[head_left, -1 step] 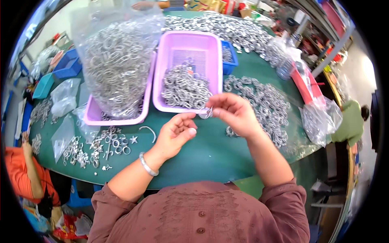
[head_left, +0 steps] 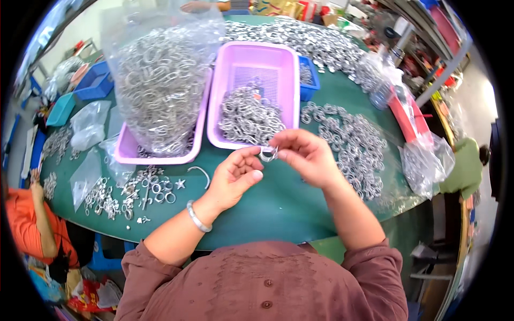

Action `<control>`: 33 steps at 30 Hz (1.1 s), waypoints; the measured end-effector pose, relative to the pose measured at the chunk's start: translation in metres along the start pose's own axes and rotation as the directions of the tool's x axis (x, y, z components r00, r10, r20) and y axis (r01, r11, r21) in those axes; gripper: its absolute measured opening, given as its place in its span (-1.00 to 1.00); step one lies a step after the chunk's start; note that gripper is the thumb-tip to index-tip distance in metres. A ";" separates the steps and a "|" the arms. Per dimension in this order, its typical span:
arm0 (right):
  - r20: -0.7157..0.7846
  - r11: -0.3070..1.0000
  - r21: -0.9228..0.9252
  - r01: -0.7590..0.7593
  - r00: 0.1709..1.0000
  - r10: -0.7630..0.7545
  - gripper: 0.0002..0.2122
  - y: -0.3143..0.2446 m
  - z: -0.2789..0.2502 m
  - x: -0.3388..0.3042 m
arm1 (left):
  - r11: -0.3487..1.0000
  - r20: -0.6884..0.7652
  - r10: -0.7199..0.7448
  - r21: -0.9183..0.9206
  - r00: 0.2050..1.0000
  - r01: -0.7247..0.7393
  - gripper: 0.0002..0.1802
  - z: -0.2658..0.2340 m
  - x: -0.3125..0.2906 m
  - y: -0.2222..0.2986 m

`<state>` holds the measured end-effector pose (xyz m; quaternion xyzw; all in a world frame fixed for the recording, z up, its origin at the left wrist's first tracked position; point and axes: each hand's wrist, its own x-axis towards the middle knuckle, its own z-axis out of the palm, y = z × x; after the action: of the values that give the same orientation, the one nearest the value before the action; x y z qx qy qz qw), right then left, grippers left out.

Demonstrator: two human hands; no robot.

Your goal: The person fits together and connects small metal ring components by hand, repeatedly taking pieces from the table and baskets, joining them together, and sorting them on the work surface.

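Between the thumb and fingers of my right hand I pinch a small silver metal ring, its round opening facing up at me. My left hand is half curled, thumb apart from the fingers, with its index fingertip at the ring's left side. Whether that fingertip presses on the ring I cannot make out. Just beyond the hands stands a pink-purple plastic basket with a heap of similar metal rings at its near end. Right of my right hand, many loose metal rings lie on the green table.
A large clear bag of rings sits in another pink basket at left. Loose rings and small pieces lie left of my arm. Metal parts cover the far table. A person in orange is at left, another in green at right.
The ring has come a little left and shows its opening more plainly. My left index fingertip is now at its side. The whole view has shifted slightly.
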<state>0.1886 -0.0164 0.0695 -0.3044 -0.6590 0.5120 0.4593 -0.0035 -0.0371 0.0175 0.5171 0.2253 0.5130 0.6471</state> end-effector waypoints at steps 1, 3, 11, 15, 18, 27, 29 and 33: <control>0.020 0.999 -0.038 0.025 1.000 -0.024 -0.75 0.006 0.013 0.001 | 1.000 -0.036 0.021 -0.022 0.999 -0.021 -0.59 -0.002 -0.002 0.002; 0.012 0.994 -0.092 0.065 0.998 -0.064 -0.73 0.015 0.025 0.006 | 0.999 -0.063 0.026 -0.038 0.998 -0.028 -0.61 -0.010 0.003 0.003; 0.066 0.987 0.143 -0.071 0.996 0.062 -0.64 0.053 0.013 0.011 | 0.993 -0.085 -0.013 -0.119 0.996 0.003 -0.67 -0.021 0.021 -0.011; 0.023 0.971 0.236 -0.039 0.999 0.035 -0.72 0.067 0.014 0.007 | 0.989 -0.045 -0.066 -0.135 0.997 0.059 -0.62 -0.021 0.024 -0.019; -0.017 0.997 0.063 0.046 0.999 -0.045 -0.73 0.071 0.010 0.006 | 0.988 -0.057 -0.104 -0.119 0.993 0.097 -0.61 -0.017 0.024 -0.022; -0.094 0.915 -0.342 0.214 0.961 -0.260 -0.72 0.065 0.016 0.004 | 0.976 -0.046 0.073 0.210 0.996 -0.062 -0.54 -0.013 0.019 -0.026; -0.084 0.897 -0.381 0.223 0.958 -0.273 -0.73 0.065 0.016 0.003 | 0.950 -0.037 0.107 0.299 0.994 -0.091 -0.56 -0.013 0.018 -0.025; -0.052 0.839 -0.486 0.244 0.950 -0.307 -0.73 0.068 0.013 0.003 | 0.958 -0.047 0.133 0.263 0.990 -0.116 -0.67 -0.013 0.022 -0.028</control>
<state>0.1703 0.0010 0.0047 -0.3414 -0.7701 0.2430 0.4810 0.0056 -0.0100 -0.0071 0.5938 0.2782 0.5351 0.5327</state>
